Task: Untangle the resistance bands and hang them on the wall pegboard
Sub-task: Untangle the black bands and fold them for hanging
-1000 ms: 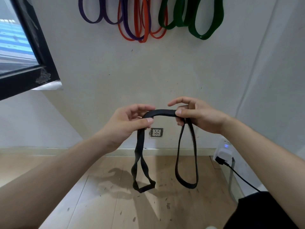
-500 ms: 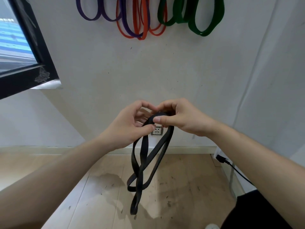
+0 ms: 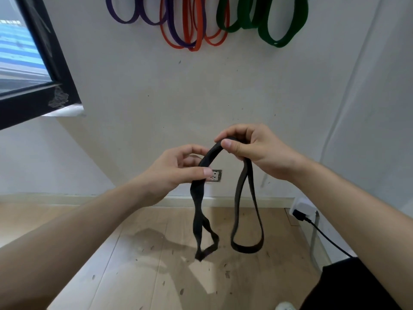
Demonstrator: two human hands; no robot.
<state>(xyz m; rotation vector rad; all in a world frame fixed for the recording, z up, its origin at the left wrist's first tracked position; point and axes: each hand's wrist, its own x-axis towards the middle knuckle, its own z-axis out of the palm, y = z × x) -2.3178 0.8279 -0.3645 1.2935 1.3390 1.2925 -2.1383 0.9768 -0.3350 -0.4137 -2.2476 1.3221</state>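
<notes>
Progress: coloured bands up, black band (image 3: pixel 210 155) in hand with a twist left

Three sets already hang on the wall (image 3: pixel 201 97) above: purple bands (image 3: pixel 125 20), orange bands (image 3: pixel 197 44) and green bands (image 3: pixel 279 42). Their tops, and whatever carries them, are cut off by the upper edge, so the pegboard itself cannot be seen. The purple and orange loops overlap. Whether they are only hung close or are caught together cannot be told.

The black band is held up in front of the wall, well above the floor (image 3: pixel 145 276). It is draped across both hands so that two loops hang down. The left hand (image 3: pixel 174 175) pinches it between thumb and curled fingers (image 3: pixel 187 151). The loop below that hand is twisted over itself more than once and narrows to a kinked end. The right hand (image 3: pixel 259 151) sits a little higher, thumb and forefinger closed on the top of the arch. The loop under it hangs open, with no crossing. The two loops hang apart.

Judged from this, the task looks well along: the hung sets are done and this band is about half cleared. Still to do are turning out the twist in the left loop, then lifting the band and hanging it with the others. No other loose band is in view.
</notes>
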